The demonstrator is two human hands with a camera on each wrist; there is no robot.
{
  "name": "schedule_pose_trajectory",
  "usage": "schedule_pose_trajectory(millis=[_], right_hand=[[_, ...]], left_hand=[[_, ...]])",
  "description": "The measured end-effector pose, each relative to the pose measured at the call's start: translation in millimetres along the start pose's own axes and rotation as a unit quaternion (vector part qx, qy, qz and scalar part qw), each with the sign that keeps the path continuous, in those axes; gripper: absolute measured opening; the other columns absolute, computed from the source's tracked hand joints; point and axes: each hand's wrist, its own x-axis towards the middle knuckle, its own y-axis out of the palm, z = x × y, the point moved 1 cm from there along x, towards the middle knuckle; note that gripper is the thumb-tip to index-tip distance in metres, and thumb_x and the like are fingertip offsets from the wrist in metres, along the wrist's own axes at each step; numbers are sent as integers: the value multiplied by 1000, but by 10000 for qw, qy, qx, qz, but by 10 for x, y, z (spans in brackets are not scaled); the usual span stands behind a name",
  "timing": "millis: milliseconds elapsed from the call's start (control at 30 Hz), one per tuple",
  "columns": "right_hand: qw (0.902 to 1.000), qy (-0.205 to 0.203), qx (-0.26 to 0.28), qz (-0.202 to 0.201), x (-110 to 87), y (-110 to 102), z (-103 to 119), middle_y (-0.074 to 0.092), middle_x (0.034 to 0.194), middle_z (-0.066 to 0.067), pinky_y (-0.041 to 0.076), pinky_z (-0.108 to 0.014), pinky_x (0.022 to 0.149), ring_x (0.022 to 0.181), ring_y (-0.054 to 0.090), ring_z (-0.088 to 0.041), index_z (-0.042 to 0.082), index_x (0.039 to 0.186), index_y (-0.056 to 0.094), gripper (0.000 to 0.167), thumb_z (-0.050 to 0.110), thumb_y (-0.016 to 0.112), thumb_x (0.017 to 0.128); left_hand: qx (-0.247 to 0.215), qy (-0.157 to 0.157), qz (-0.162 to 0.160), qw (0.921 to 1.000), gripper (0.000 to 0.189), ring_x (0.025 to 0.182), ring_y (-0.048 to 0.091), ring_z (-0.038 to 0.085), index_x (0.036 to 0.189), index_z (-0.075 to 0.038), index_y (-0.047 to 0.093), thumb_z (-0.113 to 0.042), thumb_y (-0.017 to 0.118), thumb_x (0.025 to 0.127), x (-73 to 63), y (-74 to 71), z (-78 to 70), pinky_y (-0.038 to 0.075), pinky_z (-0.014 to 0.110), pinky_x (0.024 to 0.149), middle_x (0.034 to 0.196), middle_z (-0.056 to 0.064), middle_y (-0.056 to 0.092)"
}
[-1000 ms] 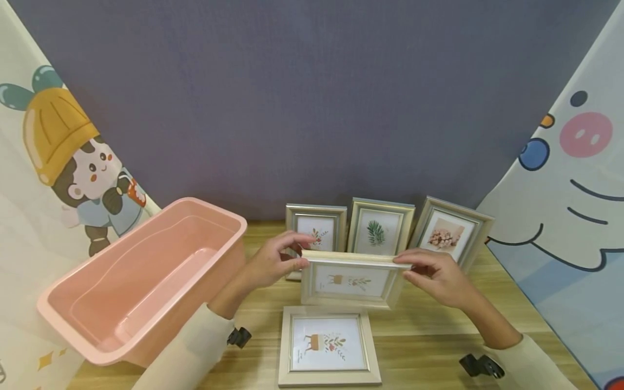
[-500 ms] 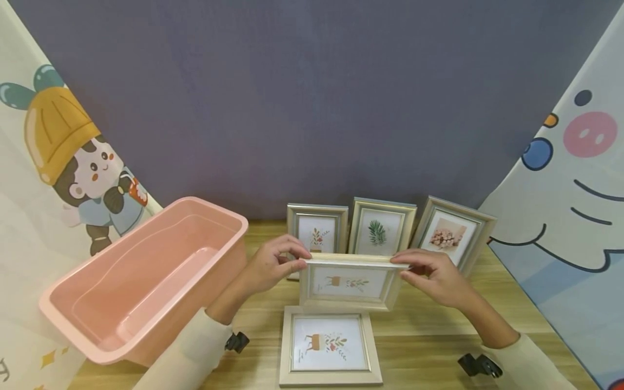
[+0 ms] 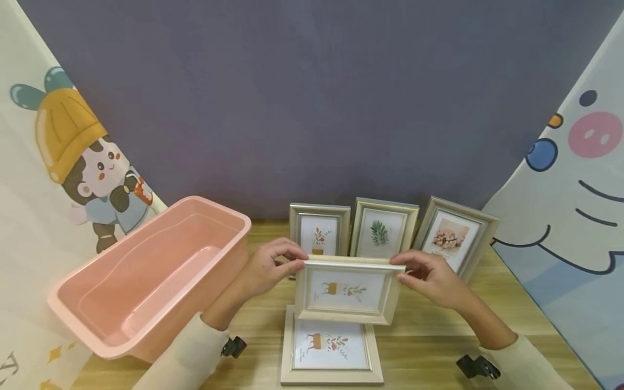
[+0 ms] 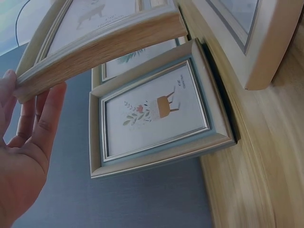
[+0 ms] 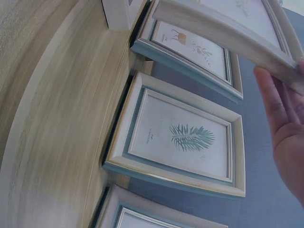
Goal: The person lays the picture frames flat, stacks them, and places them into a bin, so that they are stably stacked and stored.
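Both hands hold a pale picture frame by the two ends of its upper long edge, with its flower-and-stool print turned sideways. My left hand pinches the left corner between thumb and fingers; my right hand pinches the right corner. In the head view the held frame overlaps the far part of another picture frame, which lies face up on the wooden table with a similar print. The left wrist view shows the held frame's wood-toned side at the fingertips. In the right wrist view its edge reaches the right fingers.
Behind stand three upright frames: a flower print, a green leaf print and a pink blossom photo. A pink plastic tub stands on the left. A grey-blue backdrop rises behind the wooden table.
The held frame has come slightly nearer, and its lower edge has swung toward me over the lying frame. Both hands keep their grip. The head view has shifted slightly.
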Motion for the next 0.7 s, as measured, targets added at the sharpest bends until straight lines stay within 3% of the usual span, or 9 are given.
schedule_pose_trajectory(millis=[167,300,467,700], right_hand=[[9987,452,189,109,5,28,13,70,106,9,60,-27,60,79,69,-4,-1,118,63,33,-14,66,88],[9940,984,441,193,11,57,24,67,112,13,64,-34,69,89,72,-8,0,119,62,27,-7,65,93],[9869,1432,687,274,29,112,11,67,111,-2,64,-40,68,83,72,-13,-1,120,61,25,-1,66,95],[9711,2203,806,449,29,220,-51,63,121,-20,63,-36,70,77,72,-20,5,122,63,26,11,68,97]], left_hand=[[-26,-28,-98,9999,9,81,68,9,102,-7,76,-10,73,93,-41,3,22,63,30,65,102,10,71],[-191,-239,-83,9995,9,73,68,9,102,-5,75,-8,72,94,-79,-5,36,62,31,62,100,12,71],[-601,-701,70,9957,12,68,67,10,104,1,73,-6,69,96,-109,-19,59,63,34,62,98,19,69],[-944,-1421,244,9850,18,76,66,14,109,6,70,-8,65,98,-177,-15,175,64,39,68,100,22,69]])
